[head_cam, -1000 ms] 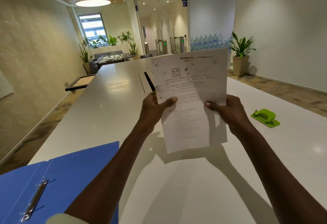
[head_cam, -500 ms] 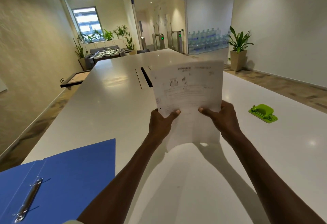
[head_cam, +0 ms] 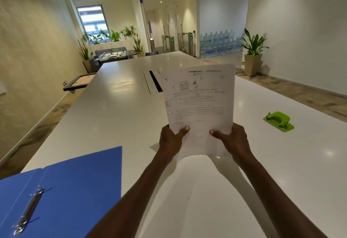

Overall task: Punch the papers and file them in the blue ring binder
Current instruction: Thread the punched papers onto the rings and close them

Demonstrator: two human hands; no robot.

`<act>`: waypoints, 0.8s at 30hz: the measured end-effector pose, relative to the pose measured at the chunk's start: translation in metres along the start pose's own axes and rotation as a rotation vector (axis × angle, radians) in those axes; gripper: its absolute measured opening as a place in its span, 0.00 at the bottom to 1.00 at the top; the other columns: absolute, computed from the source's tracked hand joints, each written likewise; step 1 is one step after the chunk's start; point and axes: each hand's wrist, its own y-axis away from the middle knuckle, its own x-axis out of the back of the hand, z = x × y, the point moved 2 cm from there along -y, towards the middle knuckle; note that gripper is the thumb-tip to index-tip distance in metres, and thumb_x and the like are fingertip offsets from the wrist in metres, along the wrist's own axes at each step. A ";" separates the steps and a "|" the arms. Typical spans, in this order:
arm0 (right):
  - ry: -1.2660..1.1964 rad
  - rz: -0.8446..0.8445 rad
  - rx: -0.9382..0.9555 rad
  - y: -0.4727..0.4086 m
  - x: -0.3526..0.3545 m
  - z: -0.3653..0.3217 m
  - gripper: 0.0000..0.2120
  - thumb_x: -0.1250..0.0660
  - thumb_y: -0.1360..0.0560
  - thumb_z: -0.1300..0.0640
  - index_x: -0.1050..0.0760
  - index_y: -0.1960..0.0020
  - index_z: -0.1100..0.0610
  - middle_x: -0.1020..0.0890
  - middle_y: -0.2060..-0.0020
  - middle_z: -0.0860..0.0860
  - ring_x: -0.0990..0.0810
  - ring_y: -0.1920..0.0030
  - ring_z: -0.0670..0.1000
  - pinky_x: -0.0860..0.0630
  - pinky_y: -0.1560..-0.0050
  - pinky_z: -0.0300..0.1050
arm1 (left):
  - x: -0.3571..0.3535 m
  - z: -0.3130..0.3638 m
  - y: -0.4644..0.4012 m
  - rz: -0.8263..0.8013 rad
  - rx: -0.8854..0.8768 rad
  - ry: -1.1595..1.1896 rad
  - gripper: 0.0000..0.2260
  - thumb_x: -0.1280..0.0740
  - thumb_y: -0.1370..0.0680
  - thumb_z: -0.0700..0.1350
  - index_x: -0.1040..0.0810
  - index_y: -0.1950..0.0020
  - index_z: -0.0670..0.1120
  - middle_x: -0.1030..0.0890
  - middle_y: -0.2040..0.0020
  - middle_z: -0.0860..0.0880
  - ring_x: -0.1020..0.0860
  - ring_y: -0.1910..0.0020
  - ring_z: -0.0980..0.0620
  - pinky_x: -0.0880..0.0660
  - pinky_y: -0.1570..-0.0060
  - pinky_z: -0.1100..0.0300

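I hold a stack of printed white papers point(head_cam: 200, 104) upright over the white table point(head_cam: 120, 110), its lower edge close to the tabletop. My left hand point(head_cam: 171, 141) grips the lower left edge and my right hand point(head_cam: 233, 140) grips the lower right edge, thumbs on the front sheet. The blue ring binder point(head_cam: 75, 181) lies open at the near left, its metal ring mechanism point(head_cam: 29, 210) showing. A green hole punch point(head_cam: 278, 120) sits on the table to the right, apart from both hands.
A dark cable slot point(head_cam: 155, 81) runs along the table's middle beyond the papers. A potted plant point(head_cam: 253, 53) stands on the floor at the right wall. A small side table point(head_cam: 78, 83) stands left of the table.
Both hands have lowered the papers toward the tabletop and slid down to grip nearer the bottom edge. The binder and punch have not moved.
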 end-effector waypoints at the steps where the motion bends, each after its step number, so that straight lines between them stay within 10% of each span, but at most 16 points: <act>1: 0.026 -0.013 0.020 0.000 0.002 -0.006 0.13 0.23 0.32 0.58 0.22 0.50 0.52 0.18 0.58 0.46 0.20 0.59 0.39 0.29 0.71 0.26 | 0.003 0.002 -0.001 -0.007 0.010 0.000 0.15 0.27 0.25 0.47 0.21 0.40 0.45 0.17 0.49 0.51 0.18 0.53 0.53 0.23 0.60 0.66; 19: 0.064 -0.223 0.088 0.040 -0.047 -0.072 0.15 0.31 0.25 0.55 0.26 0.40 0.48 0.19 0.47 0.41 0.20 0.49 0.44 0.26 0.57 0.40 | 0.116 0.003 0.031 -0.305 0.216 0.387 0.21 0.27 0.27 0.35 0.23 0.35 0.38 0.18 0.40 0.42 0.19 0.40 0.44 0.25 0.38 0.48; 24: 0.035 -0.251 0.047 0.067 -0.084 -0.082 0.15 0.31 0.26 0.57 0.25 0.40 0.48 0.18 0.47 0.41 0.19 0.49 0.44 0.25 0.56 0.40 | 0.176 -0.005 0.036 -0.063 0.299 0.398 0.12 0.34 0.20 0.42 0.20 0.39 0.38 0.15 0.48 0.44 0.15 0.51 0.47 0.20 0.47 0.50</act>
